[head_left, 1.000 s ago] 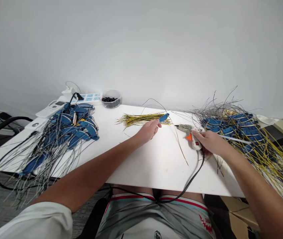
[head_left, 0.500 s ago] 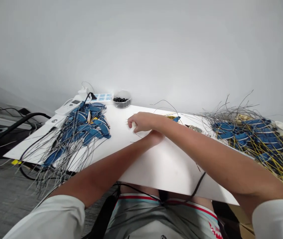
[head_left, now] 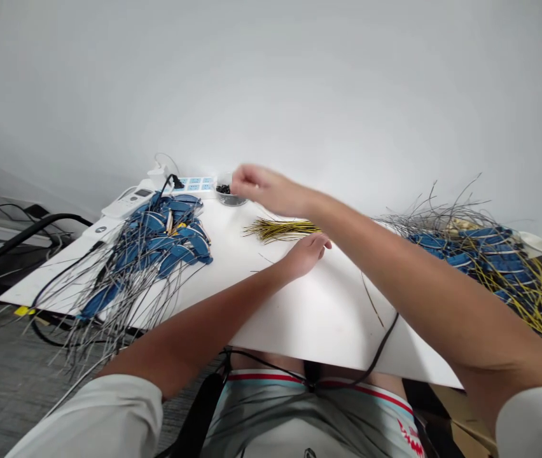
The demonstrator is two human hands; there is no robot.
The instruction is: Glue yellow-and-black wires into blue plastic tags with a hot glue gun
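head | right grip [head_left: 267, 186] half-curled, hold unclear, just above clear bowl [head_left: 226, 199] of black parts | left grip [head_left: 305, 254] open on white surface [head_left: 328, 318], near yellow-black wire bundle [head_left: 280, 230] | best kept off loose wires

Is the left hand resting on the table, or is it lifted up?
Resting: the left hand lies palm down on the white table, just short of the wire bundle.

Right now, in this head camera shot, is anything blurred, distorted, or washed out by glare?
In the head view, the right hand looks softly blurred, the left hand sharper; the wide lens seems to warp the white table towards the edges; lighting looks even, with no harsh glare.
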